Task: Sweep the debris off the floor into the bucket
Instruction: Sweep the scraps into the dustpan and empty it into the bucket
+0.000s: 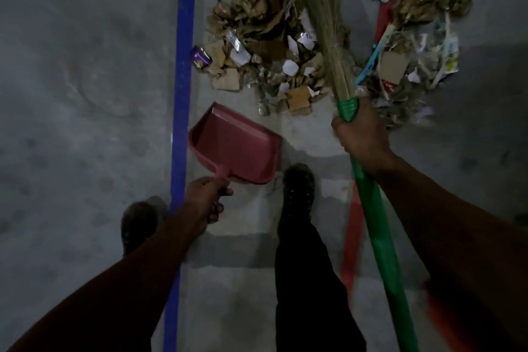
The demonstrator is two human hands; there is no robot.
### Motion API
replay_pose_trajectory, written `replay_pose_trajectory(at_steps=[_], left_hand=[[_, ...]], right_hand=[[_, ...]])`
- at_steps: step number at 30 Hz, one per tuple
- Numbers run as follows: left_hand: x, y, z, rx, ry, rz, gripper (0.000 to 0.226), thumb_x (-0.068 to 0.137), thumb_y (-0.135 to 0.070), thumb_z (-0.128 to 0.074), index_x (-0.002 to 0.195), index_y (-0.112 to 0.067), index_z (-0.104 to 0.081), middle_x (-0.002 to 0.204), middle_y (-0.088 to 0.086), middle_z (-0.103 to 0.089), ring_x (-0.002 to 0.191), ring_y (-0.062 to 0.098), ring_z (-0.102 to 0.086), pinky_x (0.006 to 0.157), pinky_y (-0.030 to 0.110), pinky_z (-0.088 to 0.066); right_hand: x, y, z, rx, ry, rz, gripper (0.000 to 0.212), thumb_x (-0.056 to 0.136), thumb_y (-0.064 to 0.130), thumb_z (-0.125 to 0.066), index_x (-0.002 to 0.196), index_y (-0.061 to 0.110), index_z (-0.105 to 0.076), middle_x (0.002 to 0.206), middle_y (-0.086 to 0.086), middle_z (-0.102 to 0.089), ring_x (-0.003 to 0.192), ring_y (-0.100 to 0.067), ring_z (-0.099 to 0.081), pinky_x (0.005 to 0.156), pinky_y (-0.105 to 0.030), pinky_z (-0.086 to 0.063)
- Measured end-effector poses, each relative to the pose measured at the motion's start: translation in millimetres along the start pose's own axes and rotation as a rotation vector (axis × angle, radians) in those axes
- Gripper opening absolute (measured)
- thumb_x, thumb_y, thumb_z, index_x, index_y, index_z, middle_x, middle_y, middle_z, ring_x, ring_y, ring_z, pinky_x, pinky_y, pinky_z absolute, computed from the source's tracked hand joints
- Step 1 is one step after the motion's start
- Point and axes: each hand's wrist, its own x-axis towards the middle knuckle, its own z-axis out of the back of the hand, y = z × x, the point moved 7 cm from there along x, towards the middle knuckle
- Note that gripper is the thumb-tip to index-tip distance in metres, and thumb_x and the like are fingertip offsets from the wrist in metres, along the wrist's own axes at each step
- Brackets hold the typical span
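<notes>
The left hand (204,197) is curled round the short handle of a pink plastic dustpan (235,143), which sits low over the grey concrete floor (85,94) with its open mouth turned toward the rubbish. The right hand (361,134) is wrapped round the green plastic handle of a straw broom (328,37), just below where the bristles are bound, and the bristle head lies across the rubbish.

The debris (265,34), a heap of torn brown cardboard, white paper scraps and bits of foil wrapper, lies on the floor just beyond the dustpan, right of a blue painted line (183,66). It looks light, dry and loose, so it should slide easily but may scatter or drift off the pan; short, gentle strokes seem wise. The bristles look soft and springy, so the grip near the binding probably gives best control. No bucket is in view.
</notes>
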Motion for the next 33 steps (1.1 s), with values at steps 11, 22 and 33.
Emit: replay_pose_trajectory(at_steps=[11,22,33], left_hand=[[13,-17,-104,0.041,0.004,-0.093,0.017,0.092,-0.025,-0.061,0.09,-0.009,-0.054,0.067,0.008,-0.054,0.039,0.011,-0.04,0.036,0.015,-0.03],[28,-60,-139,-0.062,0.016,-0.138,0.019,0.095,-0.024,-0.058,0.084,-0.009,-0.054,0.064,0.007,-0.048,0.045,0.014,-0.038,0.038,0.017,-0.028],[8,-25,-137,-0.324,-0.132,-0.077,0.027,0.092,-0.027,-0.06,0.072,-0.011,-0.054,0.061,0.004,-0.047,0.048,0.015,-0.042,0.043,0.021,-0.032]], right_hand=[[80,-40,63,-0.115,-0.106,0.062,0.048,0.088,0.023,-0.061,0.13,0.003,-0.046,0.125,-0.021,-0.057,0.111,-0.038,-0.058,0.092,-0.047,-0.05],[48,-59,-18,-0.2,0.209,0.083,0.04,0.093,0.026,-0.061,0.121,0.002,-0.046,0.106,-0.013,-0.056,0.095,-0.027,-0.057,0.076,-0.031,-0.043],[11,-46,-1,-0.135,0.004,0.132,0.038,0.089,0.028,-0.06,0.117,0.011,-0.041,0.104,-0.015,-0.059,0.086,-0.028,-0.056,0.07,-0.033,-0.042]])
